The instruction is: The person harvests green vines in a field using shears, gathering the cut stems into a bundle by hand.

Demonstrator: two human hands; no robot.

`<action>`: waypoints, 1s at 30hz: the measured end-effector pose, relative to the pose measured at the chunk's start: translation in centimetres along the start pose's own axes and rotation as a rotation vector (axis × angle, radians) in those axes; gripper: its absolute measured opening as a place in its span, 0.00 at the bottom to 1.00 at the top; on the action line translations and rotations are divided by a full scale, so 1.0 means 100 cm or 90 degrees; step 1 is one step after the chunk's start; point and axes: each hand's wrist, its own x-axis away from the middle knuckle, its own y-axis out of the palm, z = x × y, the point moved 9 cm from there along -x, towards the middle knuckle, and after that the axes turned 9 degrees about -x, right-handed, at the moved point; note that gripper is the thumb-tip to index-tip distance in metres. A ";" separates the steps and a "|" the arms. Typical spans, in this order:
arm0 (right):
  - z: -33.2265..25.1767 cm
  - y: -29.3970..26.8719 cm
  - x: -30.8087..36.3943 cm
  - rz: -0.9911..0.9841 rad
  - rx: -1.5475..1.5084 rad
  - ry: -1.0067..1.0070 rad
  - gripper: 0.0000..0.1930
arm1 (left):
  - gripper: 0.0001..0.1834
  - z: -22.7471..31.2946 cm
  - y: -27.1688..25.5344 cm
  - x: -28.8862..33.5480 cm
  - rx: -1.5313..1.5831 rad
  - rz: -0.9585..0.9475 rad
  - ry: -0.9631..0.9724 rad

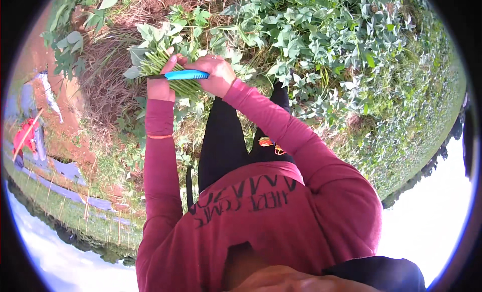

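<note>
My left hand [160, 89] is closed around a bunch of green leafy stems [188, 87], its leaves [159, 37] fanning out at the far end and the bare stem ends pointing back toward me. My right hand [219, 73] grips a blue-handled knife [188, 74], held crosswise over the bunch. The knife's dark front part [156, 77] lies over my left hand. The fingertips of my right hand reach the bunch beside my left thumb. A little orange shows there, too small to make out.
Low leafy vines [321, 36] spread ahead and to the right. Dry grass [100, 86] and bare reddish soil [75, 111] lie at left, with a red item [26, 136] and a slanting pole [28, 134] beyond. Orange and yellow bands [266, 141] hang at my thigh.
</note>
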 end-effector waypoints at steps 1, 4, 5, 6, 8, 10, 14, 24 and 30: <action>0.002 -0.022 -0.008 0.064 -0.013 -0.033 0.14 | 0.16 0.004 -0.003 0.004 -0.021 0.036 -0.021; 0.029 -0.123 -0.040 0.299 0.257 -0.073 0.19 | 0.15 0.024 -0.002 0.026 -0.103 0.084 -0.004; 0.024 -0.148 -0.058 0.317 0.343 -0.085 0.18 | 0.14 0.019 -0.005 0.029 -0.125 0.091 -0.014; 0.019 -0.174 -0.072 0.334 0.438 -0.092 0.17 | 0.14 0.011 -0.003 0.027 -0.143 0.092 -0.029; 0.082 -0.172 -0.106 0.288 0.551 -0.139 0.15 | 0.13 -0.012 0.010 0.035 -0.210 0.075 -0.050; 0.228 -0.213 -0.111 0.045 0.651 0.045 0.17 | 0.14 -0.064 0.092 0.013 -0.298 -0.010 -0.110; 0.203 -0.148 -0.038 -0.277 0.394 0.104 0.11 | 0.13 -0.110 0.117 0.020 -0.343 0.007 -0.151; 0.089 -0.348 0.187 0.114 -0.023 0.054 0.24 | 0.16 -0.283 0.399 -0.012 -0.527 -0.235 -0.292; 0.216 -0.467 0.256 0.271 -0.108 0.490 0.15 | 0.11 -0.301 0.412 0.015 -0.181 -0.264 -0.424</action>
